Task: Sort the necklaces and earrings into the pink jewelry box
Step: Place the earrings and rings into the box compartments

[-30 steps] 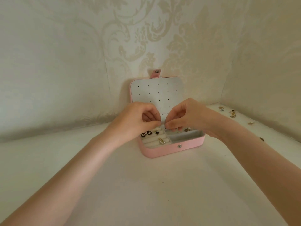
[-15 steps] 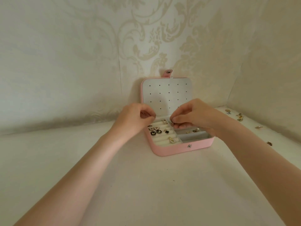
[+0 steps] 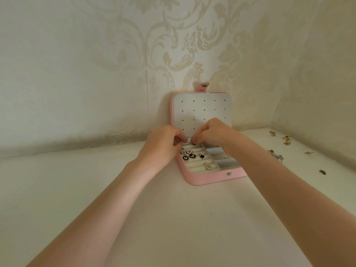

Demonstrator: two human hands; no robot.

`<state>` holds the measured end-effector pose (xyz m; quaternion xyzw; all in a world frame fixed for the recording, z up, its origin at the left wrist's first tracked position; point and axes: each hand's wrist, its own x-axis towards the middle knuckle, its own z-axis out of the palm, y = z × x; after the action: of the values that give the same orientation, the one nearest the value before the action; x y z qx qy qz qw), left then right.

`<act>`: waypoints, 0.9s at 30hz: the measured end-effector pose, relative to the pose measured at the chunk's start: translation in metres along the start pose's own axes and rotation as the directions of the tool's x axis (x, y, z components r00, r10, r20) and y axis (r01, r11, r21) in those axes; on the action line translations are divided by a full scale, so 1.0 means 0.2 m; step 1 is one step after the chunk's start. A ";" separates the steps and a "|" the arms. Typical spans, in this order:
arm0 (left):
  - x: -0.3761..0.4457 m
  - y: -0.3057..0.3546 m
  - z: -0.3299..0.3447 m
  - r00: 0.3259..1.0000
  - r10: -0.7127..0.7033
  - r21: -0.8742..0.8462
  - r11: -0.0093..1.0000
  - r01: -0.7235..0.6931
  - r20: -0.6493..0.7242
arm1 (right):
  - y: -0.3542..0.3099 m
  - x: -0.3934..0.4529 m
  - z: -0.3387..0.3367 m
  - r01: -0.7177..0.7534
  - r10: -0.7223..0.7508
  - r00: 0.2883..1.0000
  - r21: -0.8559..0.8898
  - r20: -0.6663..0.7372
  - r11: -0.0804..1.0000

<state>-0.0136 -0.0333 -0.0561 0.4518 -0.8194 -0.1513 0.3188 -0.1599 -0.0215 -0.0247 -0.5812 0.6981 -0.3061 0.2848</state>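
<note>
The white table [image 3: 173, 218] runs back to two papered walls that meet behind the pink jewelry box [image 3: 212, 179], which stands well back with its lid [image 3: 202, 110] propped upright against the wall, so there is little room behind it but plenty of bare surface in front and to the left. Compared with a second ago, the box sits further right and a little lower in view, which reads as the head turning rather than the box being pushed, and both hands have sunk from above the lid's lower edge to the back row of the ring rolls. The left hand [image 3: 163, 145] has its fingers curled in a pinch at that back row; what it holds, if anything, is too small to tell. The right hand [image 3: 215, 134] is likewise curled, its fingertips [image 3: 193, 140] pinching a small gold earring [image 3: 199, 145] just above the rolls. That suggests the piece is being seated now. Already in the rolls are two black round earrings [image 3: 188, 156], a black square one [image 3: 201, 155] and a gold rectangular one [image 3: 208, 166]. Loose jewelry [image 3: 277, 156] waits near the right wall, well apart from the box, within the right arm's sweep.
</note>
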 end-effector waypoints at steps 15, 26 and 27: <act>0.00 0.00 0.01 0.999 -0.019 -0.009 1.000 0.019 0.042 | 0.03 0.01 0.05 0.059 -0.062 0.997 -0.073 -0.051 0.996; 0.01 -0.01 0.01 0.999 -0.014 0.009 1.000 0.014 0.051 | 0.01 -0.01 -0.03 0.227 -0.227 0.973 -0.235 0.028 0.945; 0.01 -0.01 0.01 0.999 -0.012 0.013 1.000 0.011 0.053 | 0.01 -0.01 -0.03 0.258 -0.251 0.966 -0.283 0.061 0.924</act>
<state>-0.0142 -0.0358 -0.0592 0.4544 -0.8258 -0.1600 0.2931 -0.1656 -0.0181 -0.0211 -0.7057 0.6506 -0.2283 0.1632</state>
